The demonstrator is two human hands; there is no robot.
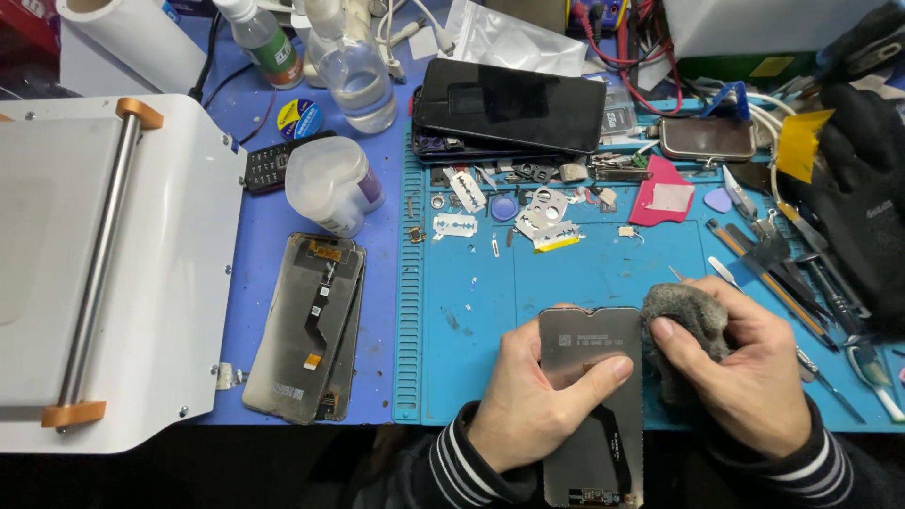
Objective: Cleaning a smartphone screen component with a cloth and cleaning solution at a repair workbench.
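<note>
Far off to the left of my hands sits the biggest thing here, a white machine (179,236) with a steel roller bar and orange end caps, kept clear of my working space. Under my hands lies the blue work mat (584,273), ridged along its left edge, spread over the blue tabletop (255,254); I judge it is there to keep small parts from sliding off.

Beyond my hands, at the far edge of the mat, a dark phone (514,102) rests on top of another device. Left of my left hand, off the mat, two stripped display panels (306,325) lie stacked with their flex cables up. Beyond them stand a squat white jar (330,184) and a clear squeeze bottle (356,75).

My left hand (528,405) grips a grey screen panel (592,396), thumb across its back and fingers underneath, steadying it upright in front of me. My right hand (745,377) is closed around a wad of grey cloth (683,325), pressing it against the panel's upper right edge.

To the right of my right hand, tweezers and picks (792,273) lie fanned within reach. Ahead, razor blades (462,203) and tiny brackets are scattered loose.
</note>
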